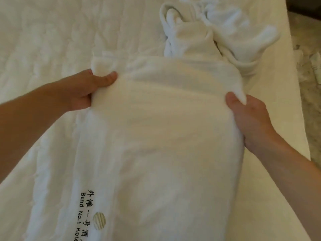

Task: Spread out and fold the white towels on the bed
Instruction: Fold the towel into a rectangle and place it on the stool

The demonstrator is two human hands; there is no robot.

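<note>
A long white towel (159,145) lies lengthwise on the bed in front of me, with black embroidered lettering and a gold emblem near its lower left corner. My left hand (85,89) grips the towel's left edge, thumb on top of the cloth. My right hand (246,117) grips the right edge, thumb over the fabric and fingers hidden beneath it. Between the hands the towel is raised and bulges slightly. A crumpled heap of white towels (213,26) lies beyond its far end.
The bed (52,40) has a white quilted cover and stretches away to the left. Its right edge (295,84) runs close to my right hand; past it is a marbled floor (311,80) with a small pale object lying on it.
</note>
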